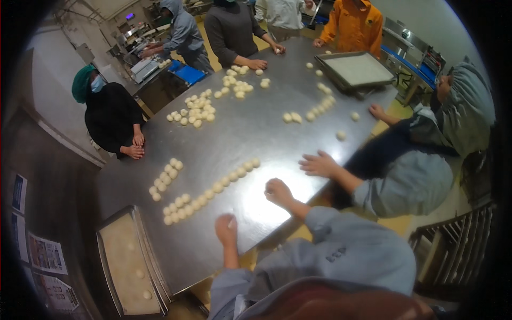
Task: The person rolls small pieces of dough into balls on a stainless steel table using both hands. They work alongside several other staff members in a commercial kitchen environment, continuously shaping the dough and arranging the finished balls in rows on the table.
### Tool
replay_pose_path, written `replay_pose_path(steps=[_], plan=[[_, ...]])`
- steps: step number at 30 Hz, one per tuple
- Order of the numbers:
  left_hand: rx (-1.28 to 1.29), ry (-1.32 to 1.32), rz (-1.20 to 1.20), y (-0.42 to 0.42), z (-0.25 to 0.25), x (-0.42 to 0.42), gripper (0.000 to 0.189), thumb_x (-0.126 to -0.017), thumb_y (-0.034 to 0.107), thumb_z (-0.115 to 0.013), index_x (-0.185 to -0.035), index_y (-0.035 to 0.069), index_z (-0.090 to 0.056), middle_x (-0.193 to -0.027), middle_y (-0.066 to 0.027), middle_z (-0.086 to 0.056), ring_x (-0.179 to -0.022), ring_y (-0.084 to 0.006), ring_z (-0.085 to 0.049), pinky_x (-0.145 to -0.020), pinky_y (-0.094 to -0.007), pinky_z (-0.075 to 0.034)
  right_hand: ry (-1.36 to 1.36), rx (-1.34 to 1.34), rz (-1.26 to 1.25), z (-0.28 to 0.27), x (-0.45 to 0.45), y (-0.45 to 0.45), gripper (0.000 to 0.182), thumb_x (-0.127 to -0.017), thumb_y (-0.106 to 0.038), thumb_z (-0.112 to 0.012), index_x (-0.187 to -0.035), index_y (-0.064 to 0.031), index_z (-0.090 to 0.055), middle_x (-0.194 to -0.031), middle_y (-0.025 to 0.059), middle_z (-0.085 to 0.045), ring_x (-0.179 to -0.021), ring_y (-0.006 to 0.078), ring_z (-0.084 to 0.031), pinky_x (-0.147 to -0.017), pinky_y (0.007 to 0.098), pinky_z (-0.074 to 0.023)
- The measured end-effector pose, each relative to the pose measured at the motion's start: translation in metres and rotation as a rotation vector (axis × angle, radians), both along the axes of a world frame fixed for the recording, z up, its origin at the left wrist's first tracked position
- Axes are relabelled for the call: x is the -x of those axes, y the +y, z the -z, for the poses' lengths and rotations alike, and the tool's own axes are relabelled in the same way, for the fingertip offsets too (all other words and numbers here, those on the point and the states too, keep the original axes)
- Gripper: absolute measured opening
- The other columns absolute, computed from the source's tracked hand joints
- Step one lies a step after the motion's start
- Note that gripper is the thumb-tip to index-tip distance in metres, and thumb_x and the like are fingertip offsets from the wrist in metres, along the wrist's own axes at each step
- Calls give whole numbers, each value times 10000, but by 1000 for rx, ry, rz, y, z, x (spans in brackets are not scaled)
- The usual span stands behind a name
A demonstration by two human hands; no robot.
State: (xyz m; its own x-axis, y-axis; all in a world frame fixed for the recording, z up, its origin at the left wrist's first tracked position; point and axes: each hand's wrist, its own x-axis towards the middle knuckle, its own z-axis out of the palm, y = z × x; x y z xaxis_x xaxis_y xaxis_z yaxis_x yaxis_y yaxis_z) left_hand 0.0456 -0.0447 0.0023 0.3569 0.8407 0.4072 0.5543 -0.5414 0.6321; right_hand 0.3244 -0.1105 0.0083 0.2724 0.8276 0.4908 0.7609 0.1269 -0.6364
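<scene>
My left hand (227,230), in a grey sleeve, is curled low over the steel table (208,256) near its front edge. My right hand (279,193) is cupped on the tabletop farther right, on a bright patch of reflected light. Both hands are slightly blurred. A pale spot shows at each, but whether dough sits under the fingers is unclear. Ahead of my left hand runs a long line of round dough balls (218,187), doubled at its near left end. A shorter double row of dough balls (166,178) lies beyond it.
Stacked baking trays (154,266) with dough balls on the top one stand at the left edge. A co-worker's open hand (319,164) is close to my right hand. Dough piles (198,110), scattered balls (320,109) and a lined tray (356,69) lie farther off. People surround the table.
</scene>
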Motion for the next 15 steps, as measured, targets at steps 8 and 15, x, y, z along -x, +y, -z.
replay_pose_path(steps=[8, 15], plan=[[106, 144, -40, -38, 30, 31, 929, -770, 87, -837, -1566, 7, -367, -1473, -233, -505, -1394, -398, -475, -1178, -448, -416, 46, 320, -106, 29, -11, -48, 627, -753, -166, -822, -1337, -64, -618, -1311, 210, -589, -1230, 410, -540, -1068, 491, -463], [408, -105, 27, -35, -3, 53, 760, -857, 87, -823, -1536, 50, -482, -1276, -146, -691, -1224, -292, -654, -1075, -399, -505, 165, 667, -271, -52, -26, -9, 377, -753, -239, -811, -1034, 1, -734, -1046, 227, -705, -991, 367, -711, -856, 426, -573]])
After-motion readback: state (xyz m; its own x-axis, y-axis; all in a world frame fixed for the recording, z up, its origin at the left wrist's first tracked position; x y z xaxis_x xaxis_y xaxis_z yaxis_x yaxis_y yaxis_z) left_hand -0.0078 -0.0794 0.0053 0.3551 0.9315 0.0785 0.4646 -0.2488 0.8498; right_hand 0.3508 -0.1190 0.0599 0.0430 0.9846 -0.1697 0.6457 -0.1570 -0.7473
